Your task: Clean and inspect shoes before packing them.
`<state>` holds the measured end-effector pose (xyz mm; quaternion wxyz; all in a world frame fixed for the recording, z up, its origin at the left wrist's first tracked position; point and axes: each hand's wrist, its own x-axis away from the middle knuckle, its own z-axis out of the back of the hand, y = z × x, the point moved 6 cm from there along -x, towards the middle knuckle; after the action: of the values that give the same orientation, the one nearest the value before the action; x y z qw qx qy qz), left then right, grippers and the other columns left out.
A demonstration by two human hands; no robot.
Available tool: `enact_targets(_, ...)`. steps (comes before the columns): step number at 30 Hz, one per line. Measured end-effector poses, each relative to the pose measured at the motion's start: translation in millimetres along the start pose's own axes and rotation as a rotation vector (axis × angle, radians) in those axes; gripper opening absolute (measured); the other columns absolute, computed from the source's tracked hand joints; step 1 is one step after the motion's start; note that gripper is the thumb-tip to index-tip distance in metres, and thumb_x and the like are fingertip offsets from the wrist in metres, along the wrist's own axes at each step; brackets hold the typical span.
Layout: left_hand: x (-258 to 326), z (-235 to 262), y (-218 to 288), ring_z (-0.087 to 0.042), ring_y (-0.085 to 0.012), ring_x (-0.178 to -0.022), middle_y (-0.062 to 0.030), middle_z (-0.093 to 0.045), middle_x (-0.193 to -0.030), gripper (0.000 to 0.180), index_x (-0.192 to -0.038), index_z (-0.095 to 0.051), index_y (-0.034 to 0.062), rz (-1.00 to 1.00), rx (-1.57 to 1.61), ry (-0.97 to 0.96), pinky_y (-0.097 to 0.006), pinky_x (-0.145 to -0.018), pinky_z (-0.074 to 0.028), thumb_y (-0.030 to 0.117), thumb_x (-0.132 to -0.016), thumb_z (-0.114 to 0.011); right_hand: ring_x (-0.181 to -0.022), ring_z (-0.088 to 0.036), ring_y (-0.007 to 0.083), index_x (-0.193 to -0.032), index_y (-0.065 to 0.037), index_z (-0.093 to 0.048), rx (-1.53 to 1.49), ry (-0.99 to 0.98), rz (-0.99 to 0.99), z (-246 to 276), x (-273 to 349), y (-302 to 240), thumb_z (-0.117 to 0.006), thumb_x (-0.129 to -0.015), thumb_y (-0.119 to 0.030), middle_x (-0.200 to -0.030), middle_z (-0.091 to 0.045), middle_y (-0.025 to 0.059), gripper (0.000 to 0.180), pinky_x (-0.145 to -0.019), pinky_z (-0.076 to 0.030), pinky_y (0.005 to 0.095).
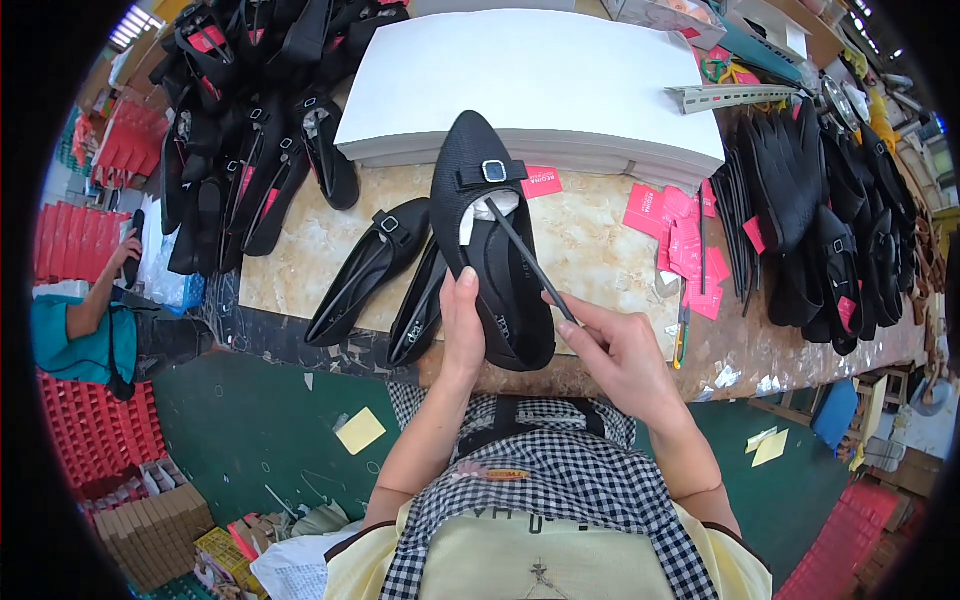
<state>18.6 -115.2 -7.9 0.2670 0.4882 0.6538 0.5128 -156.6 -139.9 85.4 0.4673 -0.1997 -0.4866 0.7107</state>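
Observation:
A black pointed flat shoe (466,150) with a bow and square buckle is held up over the table's near edge, its toe pointing away from me. My left hand (464,325) grips its left side, thumb over the rim. Between the thumb and fingers of my right hand (622,355) is a thin dark stick (528,258), whose far end reaches into the toe beside white crumpled paper (492,208). To the left, a second buckled shoe (375,262) lies on the table, and another black shoe (420,308) is partly hidden behind the held one.
A tall stack of white sheets (540,65) stands at the back. Piles of black shoes rise at left (250,170) and right (850,230). Pink cards (685,235), dark sticks (735,220) and a yellow cutter (681,338) lie at right. A co-worker (85,335) is at far left.

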Motion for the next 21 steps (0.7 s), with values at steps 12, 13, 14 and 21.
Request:
enact_targets(12, 24.6, -12.0, -22.2, -0.06, -0.0205, -0.11, -0.0112, -0.061, -0.122, 0.061, -0.131, -0.05, 0.0002, -0.03, -0.007, -0.07, -0.033, -0.097, -0.048, 0.048, -0.101, -0.027, -0.043, -0.056, 0.0252, -0.109, 0.001, -0.067, 0.251, 0.42, 0.51, -3.7, -16.6, -29.8, -0.066, -0.086, -0.009, -0.051, -0.054, 0.0109, 0.026, -0.046, -0.043, 0.0352)
enact_targets(13, 26.2, -14.5, -25.4, -0.06, -0.0205, -0.11, -0.0112, -0.061, -0.122, 0.061, -0.131, -0.05, 0.0002, -0.032, -0.004, -0.061, -0.033, -0.097, -0.048, 0.048, -0.101, -0.027, -0.043, -0.056, 0.0246, -0.108, 0.001, -0.068, 0.237, 0.491, 0.553, -3.9, -16.5, -33.1, -0.066, -0.085, -0.008, -0.051, -0.055, 0.0105, 0.025, -0.045, -0.042, 0.0357)
enact_targets(14, 26.5, -20.5, -26.1, -0.06, -0.0204, -0.11, -0.0106, -0.061, -0.122, 0.062, -0.131, -0.05, 0.0009, -0.027, -0.015, -0.036, -0.033, -0.096, -0.048, 0.05, -0.101, -0.026, -0.043, -0.056, 0.0246, -0.108, 0.001, -0.068, 0.241, 0.487, 0.557, -8.7, -17.0, -31.9, -0.066, -0.085, -0.008, -0.051, -0.055, 0.0105, 0.025, -0.045, -0.042, 0.0357)
enact_targets(21, 22.5, -18.6, -25.7, -0.061, -0.0173, -0.098, -0.0115, -0.062, -0.111, 0.045, -0.128, -0.047, -0.0015, 0.097, 0.134, -0.012, -0.03, -0.087, -0.049, 0.033, -0.1, -0.045, -0.046, -0.052, 0.0185, -0.118, 0.0, -0.066, 0.353, 0.23, 0.343, -23.1, -2.7, -10.0, -0.071, -0.081, -0.009, -0.06, -0.061, 0.0084, 0.038, -0.048, -0.042, 0.0306)
